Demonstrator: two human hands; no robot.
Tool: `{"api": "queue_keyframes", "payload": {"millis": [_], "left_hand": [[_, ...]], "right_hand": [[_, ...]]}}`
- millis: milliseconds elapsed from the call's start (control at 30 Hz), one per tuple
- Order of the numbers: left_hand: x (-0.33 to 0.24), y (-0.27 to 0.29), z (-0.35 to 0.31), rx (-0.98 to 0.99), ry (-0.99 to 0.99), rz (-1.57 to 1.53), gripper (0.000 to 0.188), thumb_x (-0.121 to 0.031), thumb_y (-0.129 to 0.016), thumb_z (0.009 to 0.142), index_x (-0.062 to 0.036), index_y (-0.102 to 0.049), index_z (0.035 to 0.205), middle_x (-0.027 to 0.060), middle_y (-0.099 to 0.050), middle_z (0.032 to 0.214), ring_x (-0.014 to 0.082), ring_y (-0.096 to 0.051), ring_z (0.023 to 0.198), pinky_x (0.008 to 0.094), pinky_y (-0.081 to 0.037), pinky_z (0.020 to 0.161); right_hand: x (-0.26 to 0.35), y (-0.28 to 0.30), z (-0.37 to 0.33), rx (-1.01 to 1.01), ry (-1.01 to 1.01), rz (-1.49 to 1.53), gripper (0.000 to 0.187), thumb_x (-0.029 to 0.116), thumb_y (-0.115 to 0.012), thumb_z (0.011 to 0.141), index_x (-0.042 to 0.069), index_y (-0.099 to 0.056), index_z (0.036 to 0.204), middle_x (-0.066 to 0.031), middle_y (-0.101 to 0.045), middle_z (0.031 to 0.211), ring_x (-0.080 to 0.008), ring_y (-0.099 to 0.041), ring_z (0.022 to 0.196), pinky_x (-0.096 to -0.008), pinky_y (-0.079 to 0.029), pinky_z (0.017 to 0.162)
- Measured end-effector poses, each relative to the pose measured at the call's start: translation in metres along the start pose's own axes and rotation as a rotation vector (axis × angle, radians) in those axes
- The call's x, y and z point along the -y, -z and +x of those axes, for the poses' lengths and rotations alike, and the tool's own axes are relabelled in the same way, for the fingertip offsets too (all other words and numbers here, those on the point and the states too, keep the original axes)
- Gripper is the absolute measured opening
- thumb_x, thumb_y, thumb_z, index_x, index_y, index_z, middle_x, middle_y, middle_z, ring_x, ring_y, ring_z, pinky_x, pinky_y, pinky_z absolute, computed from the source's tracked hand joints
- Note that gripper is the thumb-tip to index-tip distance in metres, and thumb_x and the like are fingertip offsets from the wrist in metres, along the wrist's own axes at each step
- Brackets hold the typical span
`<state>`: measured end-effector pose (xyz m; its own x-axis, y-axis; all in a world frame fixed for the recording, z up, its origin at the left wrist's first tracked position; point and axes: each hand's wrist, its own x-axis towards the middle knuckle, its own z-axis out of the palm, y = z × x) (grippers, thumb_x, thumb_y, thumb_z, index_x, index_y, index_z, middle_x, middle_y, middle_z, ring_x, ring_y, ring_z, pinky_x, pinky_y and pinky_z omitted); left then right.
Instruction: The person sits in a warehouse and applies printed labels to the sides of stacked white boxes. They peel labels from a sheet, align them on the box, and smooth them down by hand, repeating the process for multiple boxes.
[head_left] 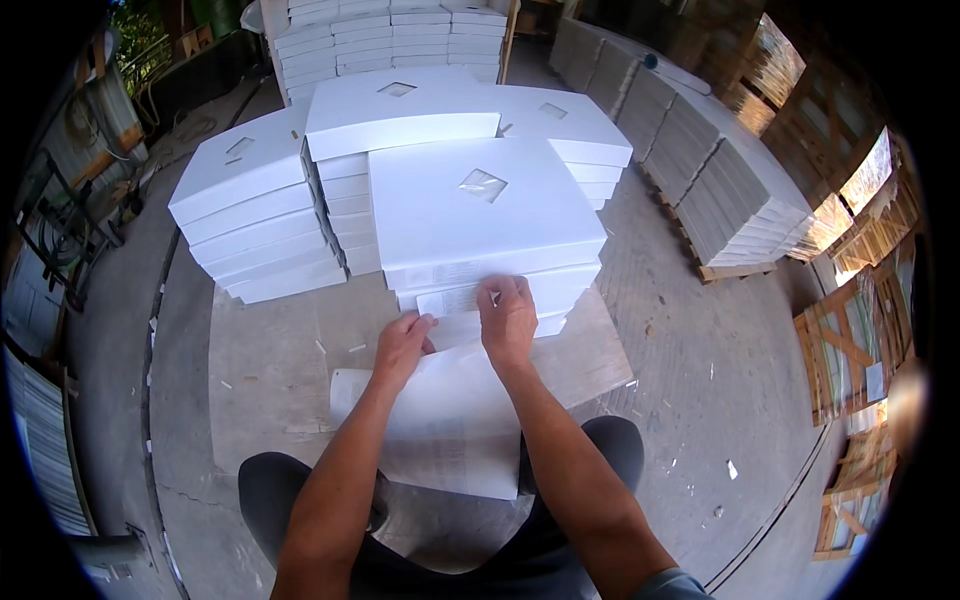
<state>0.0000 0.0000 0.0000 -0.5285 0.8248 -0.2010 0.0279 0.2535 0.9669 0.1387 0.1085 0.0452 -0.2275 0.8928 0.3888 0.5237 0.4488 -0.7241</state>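
Observation:
In front of me stands a stack of flat white cartons, the top one with a diamond-shaped cutout. Against the front side of a carton lower in the stack is a white printed label. My right hand has its fingers curled in a pinch at the label's right end. At the label's lower left corner, my left hand is closed with thumb and finger together. Below my hands, between my forearms, hangs a large whitish sheet with faint print; its far edge reaches the stack.
More white carton stacks stand at the left and behind. Grey-white flat stacks sit on a pallet at the right, near wooden crates. A thin board lies under the cartons; scraps litter the concrete floor.

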Motion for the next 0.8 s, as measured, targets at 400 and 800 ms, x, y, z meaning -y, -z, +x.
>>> {"api": "queue_keyframes", "payload": {"millis": [400,800], "left_hand": [[0.009,-0.001,0.013,-0.035,-0.026,-0.036,0.031,-0.026,-0.058,0.101,0.0031,-0.070,0.101,0.0057,-0.066,0.076,0.0118,-0.058,0.060,0.0279,-0.047,0.059],[0.004,-0.007,0.012,-0.141,0.003,0.111,0.031,-0.029,-0.063,0.094,0.0011,-0.071,0.094,0.0088,-0.066,0.067,0.0159,-0.066,0.060,0.0325,-0.050,0.060]], "right_hand": [[0.003,-0.011,0.000,-0.073,-0.018,-0.042,0.014,0.015,-0.073,0.085,0.009,-0.064,0.093,-0.0077,-0.064,0.103,-0.0311,-0.062,0.095,-0.0455,-0.048,0.082],[0.022,0.004,-0.011,0.172,-0.167,0.433,0.020,0.017,-0.066,0.093,-0.002,-0.066,0.099,-0.0089,-0.069,0.080,-0.0159,-0.063,0.073,-0.0312,-0.052,0.071]]}}
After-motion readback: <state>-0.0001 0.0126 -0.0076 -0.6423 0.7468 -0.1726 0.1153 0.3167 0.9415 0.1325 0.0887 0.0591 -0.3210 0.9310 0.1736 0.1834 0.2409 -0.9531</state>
